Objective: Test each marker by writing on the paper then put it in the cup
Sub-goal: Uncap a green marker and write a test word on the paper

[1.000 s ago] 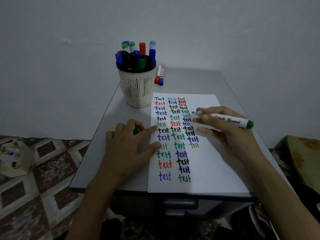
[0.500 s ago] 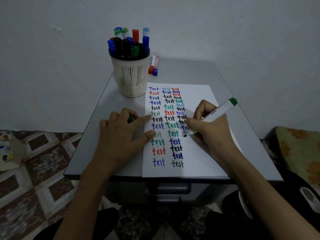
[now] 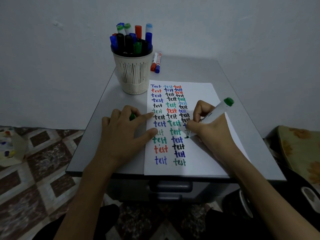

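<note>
My right hand (image 3: 209, 129) grips a white marker with a green end (image 3: 218, 110), its tip down on the white paper (image 3: 204, 153) in the third column of coloured "test" words. My left hand (image 3: 121, 134) lies on the table at the paper's left edge, index finger and thumb pressing the sheet, with a green cap (image 3: 132, 116) tucked under its curled fingers. The cream slotted cup (image 3: 133, 73) stands behind the paper, filled with several capped markers. A red marker (image 3: 153, 62) and a blue marker (image 3: 158, 64) lie side by side to the right of the cup.
The small grey table (image 3: 97, 135) stands against a pale wall, with a drawer handle (image 3: 170, 186) under its front edge. Patterned floor tiles lie to the left, where a pale box (image 3: 10, 148) sits. A yellowish cushion (image 3: 301, 153) is at the right.
My right hand swung the marker from level above the paper down to a writing angle and set its tip on the sheet, where a dark mark has appeared. The left hand stayed put.
</note>
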Tool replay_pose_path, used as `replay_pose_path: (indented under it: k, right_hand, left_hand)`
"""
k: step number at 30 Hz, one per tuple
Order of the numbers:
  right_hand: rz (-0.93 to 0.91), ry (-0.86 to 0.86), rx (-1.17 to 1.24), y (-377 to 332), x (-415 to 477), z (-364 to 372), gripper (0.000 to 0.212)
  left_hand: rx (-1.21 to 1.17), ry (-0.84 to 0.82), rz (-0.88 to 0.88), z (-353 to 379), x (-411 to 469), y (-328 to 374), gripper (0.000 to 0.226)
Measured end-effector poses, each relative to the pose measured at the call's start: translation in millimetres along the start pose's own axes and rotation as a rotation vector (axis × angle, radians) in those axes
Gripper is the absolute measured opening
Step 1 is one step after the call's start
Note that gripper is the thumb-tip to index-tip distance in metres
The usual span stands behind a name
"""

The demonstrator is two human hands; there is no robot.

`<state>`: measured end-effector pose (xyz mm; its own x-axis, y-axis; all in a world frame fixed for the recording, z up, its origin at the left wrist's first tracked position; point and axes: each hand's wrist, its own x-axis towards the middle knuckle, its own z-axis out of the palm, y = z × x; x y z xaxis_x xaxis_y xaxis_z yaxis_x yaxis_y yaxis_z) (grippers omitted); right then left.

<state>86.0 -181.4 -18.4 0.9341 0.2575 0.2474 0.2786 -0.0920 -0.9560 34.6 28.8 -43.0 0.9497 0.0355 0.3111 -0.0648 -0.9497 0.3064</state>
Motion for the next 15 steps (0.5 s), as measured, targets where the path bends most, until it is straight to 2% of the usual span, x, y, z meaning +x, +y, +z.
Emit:
replay_pose_path:
  k: [5,12,15]
  right_hand:
    - [0.035,0.004,0.057,2.7,3.3,-1.9,0.021]
    - [0.003,-0.038,-0.023,-0.1,0.4,-1.1,0.021]
    - [0.021,-0.010,0.061,-0.8,0.3,-2.9,0.022]
  left_hand:
    - [-0.010,-0.003,0.001,-0.4,0.5,0.3,0.073]
    - [-0.017,-0.006,-0.006,0.0,0.3,0.8,0.073]
    - [-0.018,-0.011,-0.007,-0.3,0.0,0.0,0.073]
